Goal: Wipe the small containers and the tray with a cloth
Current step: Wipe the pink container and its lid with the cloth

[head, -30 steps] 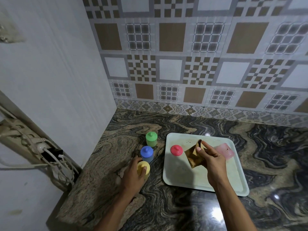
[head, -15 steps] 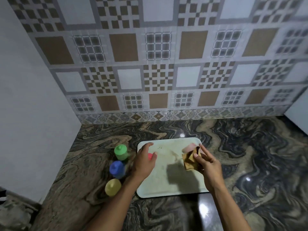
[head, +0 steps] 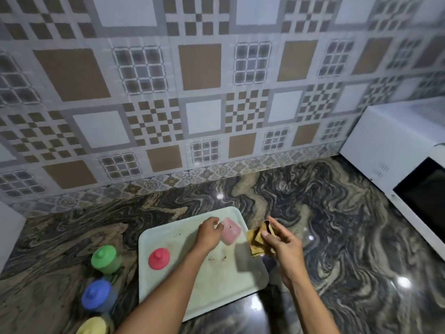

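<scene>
A pale tray (head: 168, 233) lies on the marble counter. On it stand a small container with a red lid (head: 159, 258) and a pale pink container (head: 230, 231) near the far right corner. My left hand (head: 209, 235) reaches across the tray, its fingers at the pink container's left side; I cannot tell if they grip it. My right hand (head: 283, 247) holds a crumpled brown cloth (head: 258, 239) just past the tray's right edge. Left of the tray, green (head: 105, 259), blue (head: 96, 296) and yellow (head: 92, 326) lidded containers stand in a row.
A white microwave (head: 397, 162) stands at the right on the counter. The patterned tiled wall (head: 204, 92) rises behind. Crumbs (head: 218, 258) lie on the tray's middle. A plain white wall edge shows at the far left.
My view swung right, bringing the microwave in. My left hand left the yellow container and reached over the red-lidded one to the pink container. The right hand carried the cloth past the tray's right edge.
</scene>
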